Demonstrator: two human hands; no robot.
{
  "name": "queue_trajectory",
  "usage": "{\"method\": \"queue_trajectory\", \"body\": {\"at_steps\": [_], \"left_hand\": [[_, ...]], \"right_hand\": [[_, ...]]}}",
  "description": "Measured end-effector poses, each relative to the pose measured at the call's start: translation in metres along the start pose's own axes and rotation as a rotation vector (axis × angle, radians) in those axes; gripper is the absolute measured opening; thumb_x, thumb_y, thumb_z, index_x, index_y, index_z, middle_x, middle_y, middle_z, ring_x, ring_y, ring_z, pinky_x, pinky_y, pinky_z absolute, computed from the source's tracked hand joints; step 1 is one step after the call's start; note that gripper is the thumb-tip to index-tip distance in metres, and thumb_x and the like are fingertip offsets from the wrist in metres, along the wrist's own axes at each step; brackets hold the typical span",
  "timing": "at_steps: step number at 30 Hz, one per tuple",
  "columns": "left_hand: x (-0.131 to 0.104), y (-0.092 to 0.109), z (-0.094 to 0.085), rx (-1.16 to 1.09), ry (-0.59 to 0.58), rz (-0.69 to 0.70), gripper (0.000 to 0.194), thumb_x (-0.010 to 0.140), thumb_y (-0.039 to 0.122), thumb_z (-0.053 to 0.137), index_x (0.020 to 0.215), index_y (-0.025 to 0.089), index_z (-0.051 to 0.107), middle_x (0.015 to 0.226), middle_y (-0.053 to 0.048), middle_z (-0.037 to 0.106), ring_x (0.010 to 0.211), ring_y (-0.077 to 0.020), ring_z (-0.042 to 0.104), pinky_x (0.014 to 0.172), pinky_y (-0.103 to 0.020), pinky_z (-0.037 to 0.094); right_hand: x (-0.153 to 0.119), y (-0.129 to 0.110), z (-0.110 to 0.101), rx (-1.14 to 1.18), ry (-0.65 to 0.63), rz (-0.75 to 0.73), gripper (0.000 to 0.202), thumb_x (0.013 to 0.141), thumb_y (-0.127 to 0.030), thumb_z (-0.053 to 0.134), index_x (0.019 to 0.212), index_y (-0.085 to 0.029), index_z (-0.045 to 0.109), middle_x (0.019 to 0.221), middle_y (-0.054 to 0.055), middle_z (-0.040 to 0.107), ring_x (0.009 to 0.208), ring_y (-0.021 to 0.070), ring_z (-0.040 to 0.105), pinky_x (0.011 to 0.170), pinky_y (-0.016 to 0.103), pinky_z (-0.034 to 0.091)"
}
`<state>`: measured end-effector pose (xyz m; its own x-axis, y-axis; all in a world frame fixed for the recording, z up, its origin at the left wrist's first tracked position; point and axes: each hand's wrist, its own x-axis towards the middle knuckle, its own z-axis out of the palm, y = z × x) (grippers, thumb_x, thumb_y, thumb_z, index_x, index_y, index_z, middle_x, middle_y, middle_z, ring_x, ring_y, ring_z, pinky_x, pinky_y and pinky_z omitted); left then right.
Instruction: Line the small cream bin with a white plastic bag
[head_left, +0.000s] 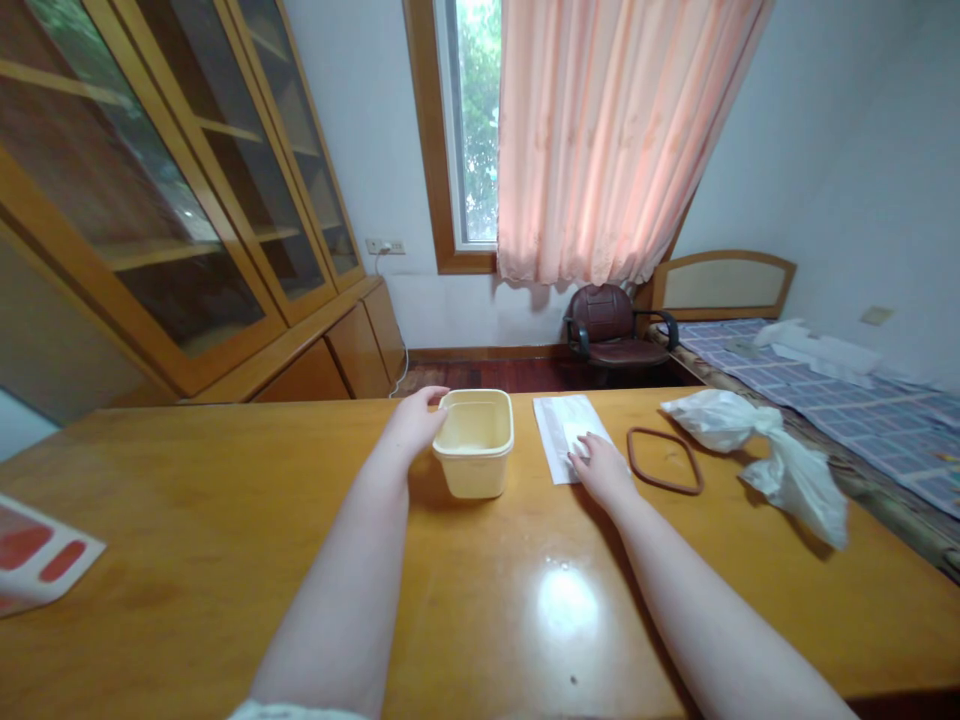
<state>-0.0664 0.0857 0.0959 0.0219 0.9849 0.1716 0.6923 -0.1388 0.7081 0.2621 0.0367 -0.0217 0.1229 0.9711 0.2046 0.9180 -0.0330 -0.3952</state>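
A cream plastic container (475, 474) with no lid on it stands upright on the wooden table. My left hand (417, 425) holds it at its left side, with the fingers bent round the far left corner of the rim and partly hidden. To the right of the container lies a flat white paper packet (553, 442). My right hand (600, 468) rests over the packet's right part, fingers apart, the fingertips on or just above it. A reddish-brown rounded rectangular ring (688, 489) lies flat just right of that hand.
A knotted white plastic bag (799, 480) lies at the table's right. A white and red piece (49, 555) shows at the left edge. Beyond the table (225, 560) are a brown office chair (606, 325), a bed (840, 400) and a glass-door cabinet (225, 150).
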Motion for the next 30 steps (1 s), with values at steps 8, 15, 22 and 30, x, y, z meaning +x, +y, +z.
{"method": "queue_trajectory", "body": {"at_steps": [8,15,22,30], "left_hand": [[0.012,-0.009,0.006,-0.102,0.106,-0.067,0.035,0.079,0.017,0.059,0.113,0.017,0.067,0.115,-0.01,0.07,0.105,-0.0209,0.065,0.095,-0.032,0.048],[0.015,-0.013,0.007,-0.236,0.185,-0.081,0.029,0.077,0.016,0.061,0.105,0.017,0.069,0.111,-0.01,0.071,0.102,-0.0207,0.066,0.094,-0.033,0.05],[0.02,-0.023,0.005,-0.246,0.241,-0.122,0.027,0.077,0.019,0.063,0.104,0.016,0.068,0.11,-0.01,0.071,0.104,-0.0206,0.065,0.097,-0.034,0.048],[0.013,-0.016,-0.007,-0.119,0.306,-0.114,0.041,0.079,0.034,0.063,0.116,0.017,0.064,0.116,-0.012,0.067,0.097,-0.023,0.065,0.092,-0.039,0.049]], "right_hand": [[0.0,0.002,-0.004,-0.06,-0.249,-0.026,0.055,0.088,-0.05,0.052,0.138,-0.029,0.049,0.155,0.015,0.028,0.143,0.0344,0.023,0.111,0.06,0.011],[-0.002,-0.001,0.002,-0.09,-0.308,-0.023,0.056,0.091,-0.048,0.046,0.142,-0.023,0.044,0.155,0.014,0.028,0.144,0.0348,0.019,0.11,0.063,0.01],[0.006,0.011,0.001,0.043,0.073,0.035,0.061,0.087,-0.043,0.051,0.138,-0.01,0.046,0.146,0.022,0.041,0.135,0.0335,0.037,0.111,0.059,0.018],[0.012,0.043,-0.031,0.376,0.555,0.217,0.042,0.08,-0.035,0.049,0.111,-0.013,0.068,0.108,0.016,0.069,0.101,0.0283,0.063,0.092,0.042,0.046]]}}
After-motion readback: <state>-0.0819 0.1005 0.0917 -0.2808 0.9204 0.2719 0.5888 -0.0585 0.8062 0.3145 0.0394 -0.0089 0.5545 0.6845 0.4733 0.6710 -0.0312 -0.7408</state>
